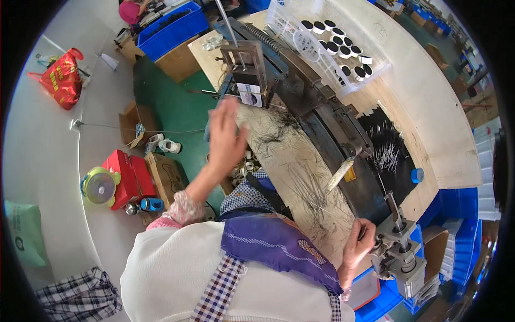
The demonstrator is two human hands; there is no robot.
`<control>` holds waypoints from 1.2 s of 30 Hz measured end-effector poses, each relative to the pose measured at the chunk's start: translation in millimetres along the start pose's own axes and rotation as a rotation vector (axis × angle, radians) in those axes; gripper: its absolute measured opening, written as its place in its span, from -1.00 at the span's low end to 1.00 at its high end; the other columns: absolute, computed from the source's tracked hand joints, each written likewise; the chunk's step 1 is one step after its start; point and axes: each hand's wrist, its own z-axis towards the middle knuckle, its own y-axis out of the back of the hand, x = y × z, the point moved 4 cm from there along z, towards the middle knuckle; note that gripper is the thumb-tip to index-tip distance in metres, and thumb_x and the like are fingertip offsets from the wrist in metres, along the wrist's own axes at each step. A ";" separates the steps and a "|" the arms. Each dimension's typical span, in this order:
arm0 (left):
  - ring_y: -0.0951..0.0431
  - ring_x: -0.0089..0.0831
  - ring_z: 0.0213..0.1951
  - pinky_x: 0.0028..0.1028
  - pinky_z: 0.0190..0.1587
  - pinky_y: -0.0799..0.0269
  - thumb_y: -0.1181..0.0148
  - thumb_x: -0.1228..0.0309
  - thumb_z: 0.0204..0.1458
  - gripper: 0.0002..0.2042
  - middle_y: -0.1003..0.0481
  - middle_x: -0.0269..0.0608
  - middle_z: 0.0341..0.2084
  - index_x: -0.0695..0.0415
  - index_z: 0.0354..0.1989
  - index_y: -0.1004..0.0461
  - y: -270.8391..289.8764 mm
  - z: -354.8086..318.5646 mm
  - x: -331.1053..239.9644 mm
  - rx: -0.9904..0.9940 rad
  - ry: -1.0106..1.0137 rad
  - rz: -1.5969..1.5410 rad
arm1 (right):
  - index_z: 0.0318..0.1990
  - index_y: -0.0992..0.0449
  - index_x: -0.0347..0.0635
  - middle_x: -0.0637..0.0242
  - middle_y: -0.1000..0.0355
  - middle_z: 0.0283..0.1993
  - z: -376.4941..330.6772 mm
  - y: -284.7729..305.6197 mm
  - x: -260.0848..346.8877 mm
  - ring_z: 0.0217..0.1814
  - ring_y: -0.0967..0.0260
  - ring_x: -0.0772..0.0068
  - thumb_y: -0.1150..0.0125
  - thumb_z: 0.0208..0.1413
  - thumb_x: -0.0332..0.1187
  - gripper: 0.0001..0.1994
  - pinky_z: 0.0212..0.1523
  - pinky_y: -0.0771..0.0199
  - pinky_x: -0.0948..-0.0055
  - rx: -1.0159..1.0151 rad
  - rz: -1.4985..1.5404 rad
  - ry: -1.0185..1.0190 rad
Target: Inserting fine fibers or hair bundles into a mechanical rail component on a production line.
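My left hand is raised over the near edge of the wooden bench, slightly blurred, its fingers stretched out and thumb apart, holding nothing. Just beyond it stands an upright metal frame with a small printed card on its front. My right hand is closed beside the metal clamp mechanism at the machine's right end. Something dark shows at its fingers, too small to name. A thin twisted rod runs up from that mechanism. Loose dark bristles lie strewn over the bench between my hands.
A long dark metal machine spans the bench, with a pale-handled lever jutting toward me. Behind it are a clear plastic basket of black-and-white round pieces, a black mat with thin wires, and a blue cap. Blue bins stand right.
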 end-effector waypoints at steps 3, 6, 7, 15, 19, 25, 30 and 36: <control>-0.22 -0.08 0.26 -0.22 0.27 -0.08 -0.16 0.30 0.10 -0.45 -0.32 -0.05 0.17 0.17 0.26 -0.21 29.1 25.1 -124.6 0.498 -0.301 -0.915 | -0.37 -0.43 -0.26 0.20 -0.41 -0.49 29.7 15.9 51.5 -0.57 -0.32 0.27 -0.23 -0.12 -0.61 -0.86 -0.49 -0.33 0.45 0.213 -0.275 0.319; -0.39 -0.08 0.11 -0.22 0.17 -0.26 -0.11 0.27 0.14 -0.55 -0.43 -0.12 0.05 0.13 0.19 -0.27 20.4 7.0 -174.3 0.737 -0.367 -1.255 | -0.32 -0.47 -0.25 0.23 -0.43 -0.50 55.7 6.4 116.2 -0.57 -0.35 0.18 -0.22 -0.36 -0.58 -0.70 -0.55 -0.36 0.35 0.299 -0.144 0.668; -0.46 -0.08 -0.02 -0.24 0.07 -0.34 -0.07 0.29 0.16 -0.62 -0.46 -0.11 -0.03 0.14 0.12 -0.31 8.6 -1.1 -173.6 1.106 -0.290 -1.165 | -0.29 -0.48 -0.25 0.26 -0.44 -0.50 61.9 4.5 129.6 -0.57 -0.37 0.20 -0.22 -0.40 -0.56 -0.65 -0.56 -0.37 0.31 0.332 -0.096 0.707; -0.32 -0.51 -0.31 -0.48 -0.26 -0.37 0.17 0.36 0.30 -0.80 -0.28 -0.29 -0.33 0.21 -0.30 -0.31 -63.6 -11.4 -133.6 1.008 0.053 -1.294 | -0.25 -0.49 -0.21 0.20 -0.40 -0.35 97.0 40.2 80.0 -0.36 -0.46 0.12 -0.14 -0.05 -0.61 -0.82 -0.35 -0.48 0.33 0.045 -0.430 0.332; -0.28 -0.56 -0.41 -0.52 -0.39 -0.31 0.16 0.27 0.31 -0.80 -0.28 -0.34 -0.40 0.11 -0.26 -0.31 -64.1 -36.2 -181.0 1.208 0.620 -1.477 | -0.28 -0.50 -0.22 0.23 -0.34 -0.36 106.6 16.6 57.6 -0.28 -0.41 0.20 -0.15 -0.06 -0.51 -0.85 -0.31 -0.49 0.33 0.121 -0.607 0.475; -0.04 -0.70 -0.76 -0.63 -0.76 0.10 0.19 0.25 0.31 -0.78 -0.23 -0.39 -0.56 0.10 -0.30 -0.29 -27.2 47.2 -167.7 1.331 1.202 -2.282 | -0.26 -0.50 -0.28 0.26 -0.33 -0.40 108.6 6.2 59.6 -0.29 -0.36 0.23 -0.18 -0.18 -0.57 -0.77 -0.32 -0.48 0.32 0.176 -0.748 0.529; -0.07 -0.67 -0.80 -0.65 -0.80 0.07 0.25 0.31 0.33 -0.77 -0.19 -0.38 -0.66 0.15 -0.26 -0.30 -32.5 51.0 -75.6 0.770 0.931 -2.683 | -0.31 -0.48 -0.28 0.19 -0.31 -0.42 99.1 1.2 68.8 -0.33 -0.34 0.14 -0.12 -0.25 -0.63 -0.76 -0.34 -0.44 0.26 0.201 -0.586 0.478; -0.36 -0.48 -0.70 -0.49 -0.65 -0.18 0.01 0.36 0.21 -0.65 -0.40 -0.26 -0.73 0.14 -0.67 -0.36 -17.6 22.7 -134.9 1.375 0.089 -1.349 | -0.29 -0.54 -0.17 0.14 -0.42 -0.33 166.1 -0.7 38.3 -0.21 -0.43 0.09 -0.11 -0.06 -0.47 -0.84 -0.20 -0.48 0.24 0.245 -0.890 0.228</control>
